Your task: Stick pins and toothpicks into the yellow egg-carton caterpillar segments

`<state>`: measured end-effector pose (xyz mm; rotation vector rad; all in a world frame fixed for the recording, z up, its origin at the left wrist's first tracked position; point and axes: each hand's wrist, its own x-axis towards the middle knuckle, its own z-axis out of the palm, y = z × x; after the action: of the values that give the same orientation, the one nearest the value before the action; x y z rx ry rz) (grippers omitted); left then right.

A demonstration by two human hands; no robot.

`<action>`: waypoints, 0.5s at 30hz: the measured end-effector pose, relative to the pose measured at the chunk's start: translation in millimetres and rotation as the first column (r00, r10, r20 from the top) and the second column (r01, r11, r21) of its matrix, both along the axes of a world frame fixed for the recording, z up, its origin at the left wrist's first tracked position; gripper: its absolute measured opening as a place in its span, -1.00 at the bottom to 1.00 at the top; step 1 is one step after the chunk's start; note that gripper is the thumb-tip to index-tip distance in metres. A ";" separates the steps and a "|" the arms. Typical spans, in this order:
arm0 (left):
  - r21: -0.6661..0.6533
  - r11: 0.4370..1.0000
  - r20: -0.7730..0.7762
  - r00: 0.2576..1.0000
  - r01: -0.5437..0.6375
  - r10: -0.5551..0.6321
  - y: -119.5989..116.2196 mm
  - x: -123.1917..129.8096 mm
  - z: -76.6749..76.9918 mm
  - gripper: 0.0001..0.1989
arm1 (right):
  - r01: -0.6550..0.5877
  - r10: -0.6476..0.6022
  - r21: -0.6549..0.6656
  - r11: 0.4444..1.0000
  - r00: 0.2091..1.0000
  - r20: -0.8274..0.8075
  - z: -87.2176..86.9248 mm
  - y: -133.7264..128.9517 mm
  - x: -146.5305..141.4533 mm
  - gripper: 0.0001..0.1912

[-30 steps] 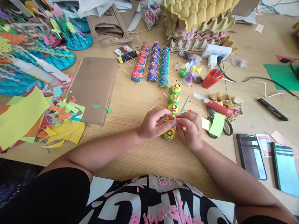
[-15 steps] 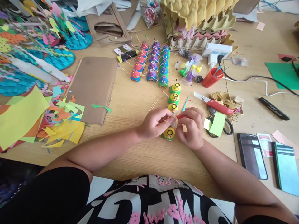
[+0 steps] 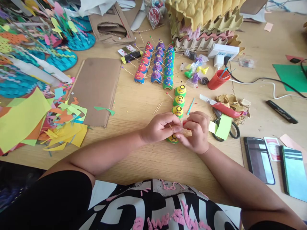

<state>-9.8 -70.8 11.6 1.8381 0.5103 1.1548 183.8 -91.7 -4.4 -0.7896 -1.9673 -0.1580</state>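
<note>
My left hand (image 3: 161, 128) pinches a thin wooden stick, its fingertips meeting those of my right hand. A bit of red material shows between the fingers of my right hand (image 3: 198, 131), which is closed on it. Both hands hover over the near part of a yellow and green egg-carton caterpillar (image 3: 180, 100), hiding some of its humps; its nearest hump shows just below the fingers. Two loose sticks (image 3: 157, 108) lie to the left. Beyond stand a red caterpillar (image 3: 142, 67), a purple one (image 3: 157, 67) and a blue and green one (image 3: 168, 72), with sticks poking out.
Scissors (image 3: 233, 130), a red-handled cutter (image 3: 225, 109), an orange cup (image 3: 218, 80) and two phones (image 3: 259, 159) are on the right. Cardboard (image 3: 96, 89) and paper scraps (image 3: 64, 127) lie left. Egg trays (image 3: 203, 19) are stacked at the back.
My hands have come together; their fingertips now touch. The clear plastic seen between them earlier is now hidden, and more of the nearest yellow hump is covered.
</note>
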 end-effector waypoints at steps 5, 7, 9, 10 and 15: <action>0.130 0.992 -0.002 1.000 0.011 -0.011 3.6 0.4 0.4 -0.85 | -0.058 0.057 -0.070 0.996 0.998 -0.015 0.8 -4.0 1.0 -0.80; 0.172 0.985 0.003 1.000 0.021 -0.022 4.5 0.4 0.1 -0.88 | -0.091 0.089 -0.087 0.992 0.996 -0.025 1.5 -5.5 1.7 -0.83; 0.202 0.979 -0.012 1.000 0.025 -0.023 4.6 0.2 0.7 -0.89 | -0.115 0.112 -0.093 0.989 0.993 -0.032 2.4 -6.5 2.2 -0.84; 0.213 0.977 -0.025 1.000 0.022 -0.017 4.3 0.0 1.3 -0.89 | -0.120 0.118 -0.094 0.988 0.992 -0.034 2.8 -6.9 2.3 -0.82; 0.277 0.959 -0.106 0.990 -0.060 0.093 1.0 -0.4 3.1 -0.88 | -0.097 0.092 -0.077 0.992 0.994 -0.057 3.8 -7.6 1.6 -0.76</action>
<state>-10.2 -69.8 14.7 2.1511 0.5131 1.2223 185.4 -99.2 -0.7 -0.7423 -1.9660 -0.0026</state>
